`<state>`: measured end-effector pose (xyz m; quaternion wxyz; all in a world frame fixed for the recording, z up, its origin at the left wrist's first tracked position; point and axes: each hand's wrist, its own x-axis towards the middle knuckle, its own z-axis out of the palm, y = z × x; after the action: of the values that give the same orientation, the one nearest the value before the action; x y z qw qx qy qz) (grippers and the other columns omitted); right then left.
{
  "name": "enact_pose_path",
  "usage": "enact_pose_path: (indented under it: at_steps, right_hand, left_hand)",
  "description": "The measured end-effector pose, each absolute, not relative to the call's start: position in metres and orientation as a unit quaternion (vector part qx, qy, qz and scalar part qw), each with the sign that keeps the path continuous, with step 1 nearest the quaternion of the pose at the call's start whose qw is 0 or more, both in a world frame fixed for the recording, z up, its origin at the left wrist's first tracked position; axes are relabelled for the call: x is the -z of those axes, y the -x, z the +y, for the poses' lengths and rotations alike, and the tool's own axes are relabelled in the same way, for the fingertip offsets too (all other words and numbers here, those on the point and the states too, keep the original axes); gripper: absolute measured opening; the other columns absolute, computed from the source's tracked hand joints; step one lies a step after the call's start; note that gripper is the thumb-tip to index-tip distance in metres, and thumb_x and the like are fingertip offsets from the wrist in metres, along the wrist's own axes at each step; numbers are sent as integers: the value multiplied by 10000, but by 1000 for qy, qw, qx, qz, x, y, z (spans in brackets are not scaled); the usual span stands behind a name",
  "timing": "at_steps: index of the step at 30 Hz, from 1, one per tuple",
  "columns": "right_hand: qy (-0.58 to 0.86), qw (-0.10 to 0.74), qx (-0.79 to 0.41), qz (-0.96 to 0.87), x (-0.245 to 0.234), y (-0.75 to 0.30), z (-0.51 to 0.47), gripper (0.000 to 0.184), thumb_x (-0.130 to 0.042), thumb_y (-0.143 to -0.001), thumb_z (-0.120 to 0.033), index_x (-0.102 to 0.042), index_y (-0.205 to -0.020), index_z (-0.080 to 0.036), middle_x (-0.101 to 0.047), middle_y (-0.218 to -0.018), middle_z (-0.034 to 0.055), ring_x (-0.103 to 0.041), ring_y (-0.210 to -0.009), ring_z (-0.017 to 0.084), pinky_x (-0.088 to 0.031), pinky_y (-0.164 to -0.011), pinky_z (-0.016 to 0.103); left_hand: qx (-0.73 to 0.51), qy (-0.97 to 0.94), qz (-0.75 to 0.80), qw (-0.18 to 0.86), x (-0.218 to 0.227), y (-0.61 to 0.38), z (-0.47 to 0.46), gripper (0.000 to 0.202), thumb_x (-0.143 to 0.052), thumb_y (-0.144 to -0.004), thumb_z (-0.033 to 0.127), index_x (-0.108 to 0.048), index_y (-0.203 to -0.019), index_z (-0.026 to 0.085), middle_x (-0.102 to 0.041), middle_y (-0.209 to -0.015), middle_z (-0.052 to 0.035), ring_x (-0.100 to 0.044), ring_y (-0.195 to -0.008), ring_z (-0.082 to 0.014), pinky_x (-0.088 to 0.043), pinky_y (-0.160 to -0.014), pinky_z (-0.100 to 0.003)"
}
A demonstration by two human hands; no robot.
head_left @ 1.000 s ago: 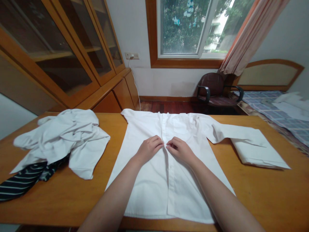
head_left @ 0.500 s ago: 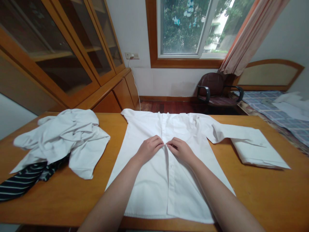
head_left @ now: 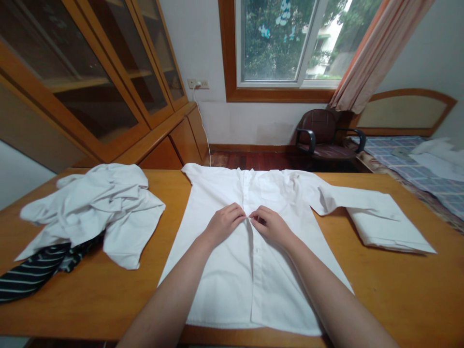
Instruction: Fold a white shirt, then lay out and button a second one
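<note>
A white button-up shirt (head_left: 213, 270) lies spread front side up on the wooden table (head_left: 391, 299), its collar end away from me. Halfway down the front opening, my left hand (head_left: 225, 223) pinches the shirt's edge. Close beside it, my right hand (head_left: 272, 224) pinches the placket from the other side, the fingertips of both hands nearly touching. Below them the front edges hang slightly apart. Whatever button sits between the fingertips is hidden. One sleeve (head_left: 355, 197) stretches right, its end resting over a folded white garment (head_left: 395, 232).
On the left lies a crumpled white garment (head_left: 119, 208) with a dark striped tie (head_left: 32, 275) under it. Past the table stand a glass-door cabinet (head_left: 145, 121), an armchair (head_left: 321, 133) and a bed (head_left: 398, 154). A white cord (head_left: 205, 123) runs down the wall.
Both hands keep their pinch at the same spot on the shirt front; only the right fingers shift very slightly. The shirt and the other garments stay where they were.
</note>
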<state>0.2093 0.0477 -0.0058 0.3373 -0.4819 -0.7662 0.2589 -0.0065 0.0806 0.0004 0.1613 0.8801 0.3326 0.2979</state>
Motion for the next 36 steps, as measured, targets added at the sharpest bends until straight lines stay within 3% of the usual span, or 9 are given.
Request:
enact_pose_path:
  at_steps: [9, 22, 36]
  right_hand:
    - [484, 341, -262, -762, 4, -207, 45, 58, -620, -867, -176, -635, -916, -204, -601, -869, 0, -566, -669, 109, -453, -635, 242]
    - [482, 330, -249, -772, 4, -208, 47, 116, -578, -941, -242, -688, -967, -219, -634, -875, 19, -597, -732, 140, -467, -688, 267]
    - [481, 326, -243, -777, 9, -209, 49, 116, -591, -926, -229, -696, -972, -217, -625, -855, 14, -595, -725, 138, -469, -679, 264]
  left_hand:
    - [-291, -880, 337, 165, 2, 6, 80, 164, -501, -1002, 270, -639, -941, 206, -639, -929, -20, -623, -859, -144, -508, -796, -279]
    - [-287, -878, 344, 168, 1, 6, 80, 176, -490, -1007, 280, -635, -936, 212, -639, -926, -19, -625, -854, -144, -506, -793, -278]
    - [-293, -880, 338, 161, 1, 7, 80, 174, -500, -1000, 287, -648, -946, 214, -645, -928, -26, -629, -854, -147, -517, -785, -280]
